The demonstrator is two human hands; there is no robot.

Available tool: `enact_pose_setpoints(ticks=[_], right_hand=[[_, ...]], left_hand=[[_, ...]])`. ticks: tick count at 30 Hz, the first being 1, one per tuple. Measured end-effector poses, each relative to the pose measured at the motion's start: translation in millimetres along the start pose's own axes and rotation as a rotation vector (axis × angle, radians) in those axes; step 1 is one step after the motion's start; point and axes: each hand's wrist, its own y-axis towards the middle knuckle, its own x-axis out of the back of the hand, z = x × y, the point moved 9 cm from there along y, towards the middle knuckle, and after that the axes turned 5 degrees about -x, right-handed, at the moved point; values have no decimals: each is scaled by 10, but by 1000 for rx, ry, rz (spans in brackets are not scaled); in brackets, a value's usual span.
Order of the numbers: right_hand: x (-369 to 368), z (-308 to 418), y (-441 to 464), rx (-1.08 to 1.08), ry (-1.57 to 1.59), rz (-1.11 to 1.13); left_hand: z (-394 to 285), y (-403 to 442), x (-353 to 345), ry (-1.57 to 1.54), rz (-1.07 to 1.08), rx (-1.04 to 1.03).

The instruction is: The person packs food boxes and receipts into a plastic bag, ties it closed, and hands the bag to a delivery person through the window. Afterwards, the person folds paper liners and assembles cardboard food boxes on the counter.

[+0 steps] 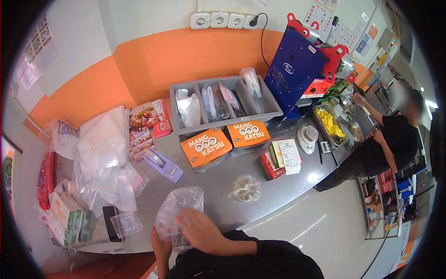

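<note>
A clear plastic bag (186, 202) is held upright near the table's front edge, close to my body. My left hand (161, 246) is closed around its lower left side. My right hand (202, 232) reaches across the front of the bag; motion smears its fingers, so I cannot tell whether they grip the film. To the right on the steel table lies a small knotted clear bag (245, 189) with something greenish inside. A lilac tape dispenser (162, 165) stands behind the bag I hold.
Two orange boxes (206, 148) stand before a grey divided bin (227, 122) of packaging. A stack of clear bags (103, 144) and a phone (111, 223) lie left. Rightward are receipts (291, 156), a white scale (307, 139), a blue machine (295, 69) and a co-worker (395, 135).
</note>
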Motion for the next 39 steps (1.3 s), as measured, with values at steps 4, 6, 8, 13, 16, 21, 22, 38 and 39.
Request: enact_pose_setpoints(ticks=[4, 6, 8, 13, 16, 21, 22, 38, 39], right_hand=[[-1313, -502, -173, -143, 121, 551], [-1375, -698, -220, -144, -61, 668], [-1326, -740, -229, -111, -199, 674], [-1404, -565, -144, 32, -245, 672], [-1622, -549, -147, 66, -134, 573], [-1630, -941, -193, -108, 14, 732], [-1552, -955, -241, -25, -159, 765], [-1781, -734, -105, 37, -191, 607], [-1633, -887, -105, -80, -172, 583]], left_hand=[[724, -311, -269, -697, 59, 504], [884, -326, -3, -1008, -99, 622], [684, -331, 456, -514, 105, 568], [-1034, -353, 834, -68, 620, -81], [-1568, -24, 22, -279, 766, -187], [-83, 442, -679, 212, 574, -359], [200, 439, -602, 276, 579, -359], [-265, 539, -931, 494, 646, -647], [174, 716, -871, 327, 681, -316]])
